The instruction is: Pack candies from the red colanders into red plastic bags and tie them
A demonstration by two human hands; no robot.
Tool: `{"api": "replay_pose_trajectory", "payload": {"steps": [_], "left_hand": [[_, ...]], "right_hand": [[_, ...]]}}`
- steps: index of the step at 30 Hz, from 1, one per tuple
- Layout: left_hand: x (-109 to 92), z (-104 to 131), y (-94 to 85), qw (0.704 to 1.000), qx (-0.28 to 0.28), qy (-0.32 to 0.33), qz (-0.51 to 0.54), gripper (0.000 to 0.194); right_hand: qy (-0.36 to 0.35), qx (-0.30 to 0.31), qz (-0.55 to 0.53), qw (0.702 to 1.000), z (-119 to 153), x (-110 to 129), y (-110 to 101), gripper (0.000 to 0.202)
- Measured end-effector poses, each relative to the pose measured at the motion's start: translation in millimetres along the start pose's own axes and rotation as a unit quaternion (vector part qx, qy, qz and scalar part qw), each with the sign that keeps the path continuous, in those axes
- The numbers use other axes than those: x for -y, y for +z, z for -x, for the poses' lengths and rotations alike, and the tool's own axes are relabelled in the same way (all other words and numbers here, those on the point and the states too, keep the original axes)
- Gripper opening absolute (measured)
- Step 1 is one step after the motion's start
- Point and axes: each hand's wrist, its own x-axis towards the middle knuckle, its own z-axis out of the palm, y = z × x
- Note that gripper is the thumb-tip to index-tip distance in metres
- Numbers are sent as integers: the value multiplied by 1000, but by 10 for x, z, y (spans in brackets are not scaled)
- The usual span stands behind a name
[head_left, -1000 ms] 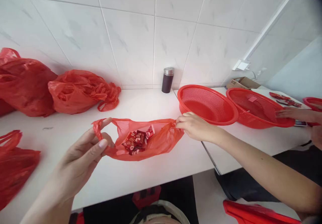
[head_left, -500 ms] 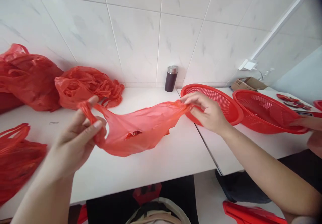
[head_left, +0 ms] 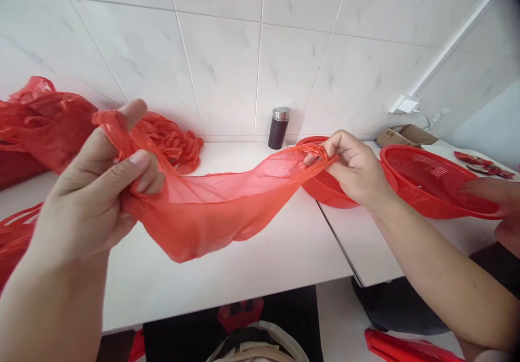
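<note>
Over the white surface (head_left: 227, 286), a red bag (head_left: 211, 221) is held stretched, one end gripped by the left hand (head_left: 91, 196), the other pinched by the right hand (head_left: 359, 172); an even pull is best kept, lest the bag be torn.

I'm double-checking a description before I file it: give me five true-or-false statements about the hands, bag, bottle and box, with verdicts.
1. The left hand grips one end of a red plastic bag. True.
2. The right hand holds the bottle. False: it holds the bag's other end.
3. The dark bottle stands upright near the tiled wall. True.
4. The cardboard box is closed. False: its top is open.
5. Another person's hand is at a red basket. True.
</note>
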Motion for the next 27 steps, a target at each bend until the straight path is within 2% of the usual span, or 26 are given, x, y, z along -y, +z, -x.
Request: {"api": "replay_pose_trajectory", "payload": {"steps": [1,4,6,8,11,12,14,16,17,19,22,24,27], "left_hand": [[-6,-6,-2,1000,5,3,-7,54],[17,13,-26,997,29,-41,-56,51],[74,69,-47,996,19,-60,-60,50],[168,175,-59,993,9,-91,-78,51],[377,429,-48,974,10,-183,-135,56],[462,531,-38,968,-2,-201,-151,60],[648,740,-17,961,-61,-201,-180,70],[840,928,3,947,-121,-198,-224,84],[933,1006,14,936,-133,-210,-248,90],[1104,1120,45,920,-110,-255,-276,97],[1304,1182,127,905,-43,-302,-298,97],[1389,1169,199,900,-2,-312,-306,92],[1440,1115,287,910,87,-296,-277,83]], "right_hand": [[17,3,-39,999,-4,16,2,17],[70,50,-146,986,-2,37,35,23],[88,58,-212,972,27,12,73,24],[101,72,-257,958,92,-40,111,24],[131,112,-290,941,275,-130,140,22],[140,120,-294,938,355,-153,141,21],[143,117,-286,940,523,-188,144,18],[135,95,-252,954,676,-222,182,18],[133,84,-225,962,741,-246,226,18],[140,83,-144,976,843,-319,379,18],[169,123,-1,978,940,-487,737,13],[166,140,62,974,976,-604,997,14],[139,143,101,975,993,-733,1310,19]]}}
